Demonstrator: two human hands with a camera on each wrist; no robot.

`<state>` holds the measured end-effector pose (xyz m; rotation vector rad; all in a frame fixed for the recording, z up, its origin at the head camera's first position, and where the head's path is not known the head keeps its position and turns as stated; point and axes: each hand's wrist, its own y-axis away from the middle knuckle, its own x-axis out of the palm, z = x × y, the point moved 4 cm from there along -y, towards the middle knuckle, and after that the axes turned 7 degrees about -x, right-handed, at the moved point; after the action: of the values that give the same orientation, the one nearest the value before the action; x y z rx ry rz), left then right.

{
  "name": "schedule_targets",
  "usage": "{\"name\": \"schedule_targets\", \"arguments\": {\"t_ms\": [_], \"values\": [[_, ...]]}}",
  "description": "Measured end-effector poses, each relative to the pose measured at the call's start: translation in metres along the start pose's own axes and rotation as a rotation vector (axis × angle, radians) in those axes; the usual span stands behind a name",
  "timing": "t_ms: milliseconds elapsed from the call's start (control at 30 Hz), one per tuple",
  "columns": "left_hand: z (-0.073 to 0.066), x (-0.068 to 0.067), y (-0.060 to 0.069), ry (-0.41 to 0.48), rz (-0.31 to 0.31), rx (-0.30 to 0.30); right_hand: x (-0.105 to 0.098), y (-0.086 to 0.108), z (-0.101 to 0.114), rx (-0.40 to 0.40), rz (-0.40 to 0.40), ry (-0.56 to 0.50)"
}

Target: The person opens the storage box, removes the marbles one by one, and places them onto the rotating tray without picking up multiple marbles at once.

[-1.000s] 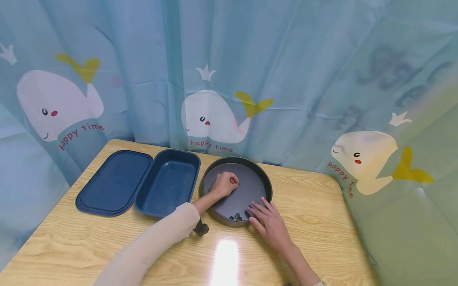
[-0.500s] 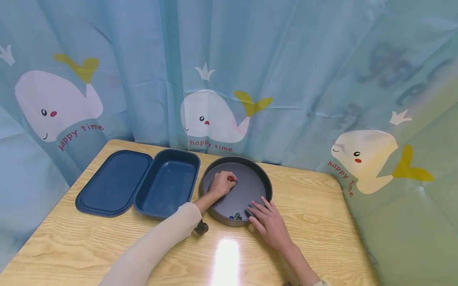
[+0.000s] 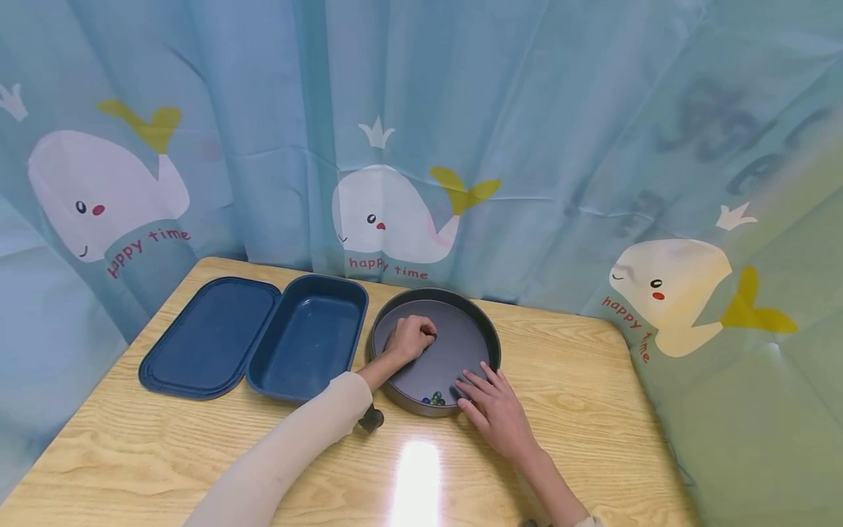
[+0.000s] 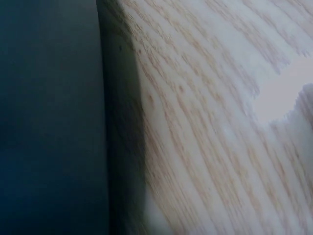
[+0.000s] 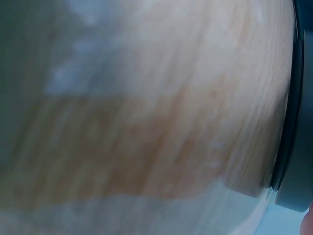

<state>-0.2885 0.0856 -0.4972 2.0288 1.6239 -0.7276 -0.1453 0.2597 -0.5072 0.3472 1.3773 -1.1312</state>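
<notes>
In the head view my left hand (image 3: pixel 410 338) reaches into a round dark grey pan (image 3: pixel 461 329). Its thumb and fingers pinch a small dark marble (image 3: pixel 432 337), mostly hidden by the fingertips, over the middle of the pan. Several green and blue glass marbles (image 3: pixel 435 400) lie together inside the pan at its near wall. My right hand (image 3: pixel 495 413) rests on the pan's near right rim, fingers spread and fairly straight. The right wrist view catches the pan's outer wall (image 5: pixel 297 122) at its right edge. Neither wrist view shows the fingers at work.
Left of the pan stands a deep blue rectangular container (image 3: pixel 306 344), with a flat blue lid (image 3: pixel 214 337) beside it. A black knob-like piece (image 3: pixel 372 419) shows under the left sleeve. Behind the wooden table (image 3: pixel 560 366) hangs a blue curtain (image 3: pixel 553 146) with whale prints.
My left hand has shifted very slightly left in the pan with the marble between its fingers. The right hand and the marbles at the near wall stay put.
</notes>
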Motion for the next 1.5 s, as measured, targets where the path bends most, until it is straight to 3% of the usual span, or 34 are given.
{"name": "schedule_targets", "arguments": {"t_ms": [467,800,1133,1367,1500], "values": [[-0.004,-0.006,0.0,0.01,0.019,0.018,-0.002,-0.002,-0.001,0.012,0.012,-0.013],[-0.006,-0.017,0.003,0.052,0.019,0.003,-0.001,-0.004,-0.001,-0.001,-0.003,-0.013],[-0.016,-0.037,0.013,0.079,0.014,0.088,0.002,-0.005,-0.003,-0.007,-0.013,-0.014],[-0.021,-0.05,0.024,0.104,0.058,0.123,-0.001,-0.006,-0.002,0.025,0.017,-0.017],[-0.021,-0.06,0.028,0.064,0.086,0.138,-0.003,-0.006,-0.002,0.046,0.048,-0.024]]}}
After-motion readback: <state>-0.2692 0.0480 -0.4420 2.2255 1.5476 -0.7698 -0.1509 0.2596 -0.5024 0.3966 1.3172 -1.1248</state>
